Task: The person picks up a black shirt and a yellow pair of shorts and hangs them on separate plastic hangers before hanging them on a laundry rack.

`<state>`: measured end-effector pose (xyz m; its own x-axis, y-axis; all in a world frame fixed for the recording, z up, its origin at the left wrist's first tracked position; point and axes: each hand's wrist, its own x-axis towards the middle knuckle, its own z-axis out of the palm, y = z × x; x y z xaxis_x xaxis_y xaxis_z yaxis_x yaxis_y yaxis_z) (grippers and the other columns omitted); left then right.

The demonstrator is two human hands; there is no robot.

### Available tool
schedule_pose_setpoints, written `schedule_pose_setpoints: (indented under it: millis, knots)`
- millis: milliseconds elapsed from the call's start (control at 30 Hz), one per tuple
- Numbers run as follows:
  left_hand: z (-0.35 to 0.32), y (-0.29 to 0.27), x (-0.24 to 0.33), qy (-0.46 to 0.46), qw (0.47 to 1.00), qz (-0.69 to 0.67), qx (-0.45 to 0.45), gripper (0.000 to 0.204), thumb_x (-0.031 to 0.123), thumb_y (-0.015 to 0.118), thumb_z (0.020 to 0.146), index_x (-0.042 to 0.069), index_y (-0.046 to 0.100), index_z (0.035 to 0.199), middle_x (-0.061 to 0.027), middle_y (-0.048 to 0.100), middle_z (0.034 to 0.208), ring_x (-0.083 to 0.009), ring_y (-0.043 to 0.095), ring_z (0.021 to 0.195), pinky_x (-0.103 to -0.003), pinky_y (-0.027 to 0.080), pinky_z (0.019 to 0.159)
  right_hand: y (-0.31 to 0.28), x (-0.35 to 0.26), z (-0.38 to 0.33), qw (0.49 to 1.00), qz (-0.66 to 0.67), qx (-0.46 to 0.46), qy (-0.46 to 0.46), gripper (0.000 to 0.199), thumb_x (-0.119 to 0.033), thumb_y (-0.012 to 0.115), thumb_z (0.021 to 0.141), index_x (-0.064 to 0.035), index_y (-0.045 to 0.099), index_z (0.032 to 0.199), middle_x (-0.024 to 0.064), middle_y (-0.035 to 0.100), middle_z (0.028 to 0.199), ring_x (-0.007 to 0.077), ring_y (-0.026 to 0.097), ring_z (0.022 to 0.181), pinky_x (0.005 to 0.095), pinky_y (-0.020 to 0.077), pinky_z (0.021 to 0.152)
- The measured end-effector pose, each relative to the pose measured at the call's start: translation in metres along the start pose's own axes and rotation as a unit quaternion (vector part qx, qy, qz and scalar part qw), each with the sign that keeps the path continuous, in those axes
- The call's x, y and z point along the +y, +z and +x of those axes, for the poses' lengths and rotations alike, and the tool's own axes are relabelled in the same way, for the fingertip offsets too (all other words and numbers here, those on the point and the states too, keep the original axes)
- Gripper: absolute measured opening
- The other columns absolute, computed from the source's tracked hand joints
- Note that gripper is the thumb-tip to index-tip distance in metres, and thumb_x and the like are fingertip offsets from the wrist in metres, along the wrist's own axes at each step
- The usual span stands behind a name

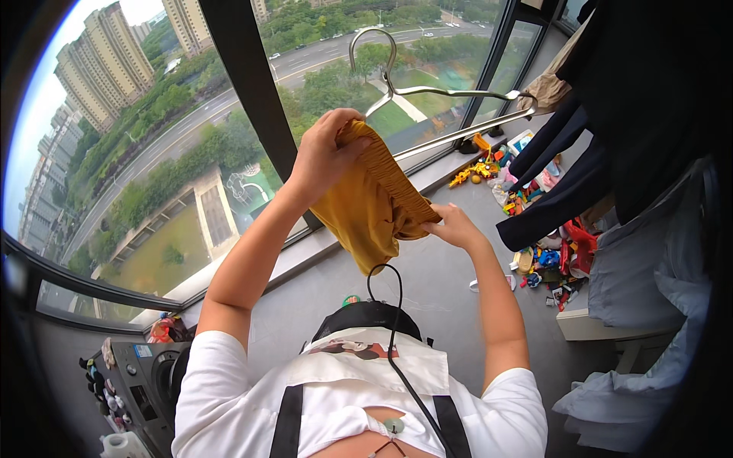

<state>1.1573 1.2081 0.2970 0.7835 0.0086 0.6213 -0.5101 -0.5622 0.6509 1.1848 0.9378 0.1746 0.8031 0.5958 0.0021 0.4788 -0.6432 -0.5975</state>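
Observation:
A mustard-yellow garment (374, 202) is bunched over one arm of a silver metal hanger (427, 99), raised in front of the big window. My left hand (324, 149) grips the garment's ribbed upper edge where it sits on the hanger. My right hand (450, 225) pinches the garment's lower right fold. The hanger's hook curls upward above both hands, and its far end reaches toward dark clothes (634, 99) hanging at the right.
Several colourful toys (534, 221) lie scattered on the grey floor by the window sill. A washing machine (149, 382) stands at the lower left. Pale bedding or laundry (649, 305) is piled at the right. A black cable (397, 320) dangles from my chest.

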Motion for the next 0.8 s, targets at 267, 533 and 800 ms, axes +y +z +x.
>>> schedule_pose_setpoints:
  millis: [267, 533, 800]
  knots:
    - [0.035, -0.011, -0.103, -0.082, 0.965, -0.082, -0.234, 0.026, 0.008, 0.063, 0.078, 0.006, 0.05, 0.1, -0.0054, 0.054, 0.088, -0.0132, 0.051, 0.082, -0.026, 0.041, 0.075, -0.129, -0.016, 0.025, 0.949, -0.273, 0.145, -0.068, 0.017, -0.013, 0.05, 0.065, -0.002, 0.059, 0.074, 0.0137, 0.058, 0.078, 0.0277, 0.054, 0.084, 0.0419, 0.0295, 0.099]
    - [0.082, -0.012, -0.113, -0.016, 0.968, -0.044, -0.247, 0.026, 0.01, 0.06, 0.08, 0.005, 0.049, 0.103, -0.0096, 0.054, 0.079, -0.0166, 0.052, 0.072, -0.028, 0.043, 0.069, -0.195, -0.037, 0.031, 0.896, -0.367, 0.224, -0.108, 0.009, 0.0, 0.049, 0.066, 0.0, 0.056, 0.072, 0.0109, 0.059, 0.081, 0.024, 0.056, 0.086, 0.0417, 0.0342, 0.097]
    - [0.113, 0.018, -0.109, 0.008, 0.951, -0.091, -0.294, 0.028, 0.017, 0.062, 0.08, 0.004, 0.052, 0.103, -0.0098, 0.057, 0.08, -0.0167, 0.053, 0.071, -0.029, 0.043, 0.068, -0.229, -0.042, 0.028, 0.893, -0.357, 0.248, -0.118, 0.007, 0.001, 0.048, 0.069, 0.0015, 0.054, 0.073, 0.0124, 0.057, 0.079, 0.0284, 0.055, 0.084, 0.0377, 0.0412, 0.086]
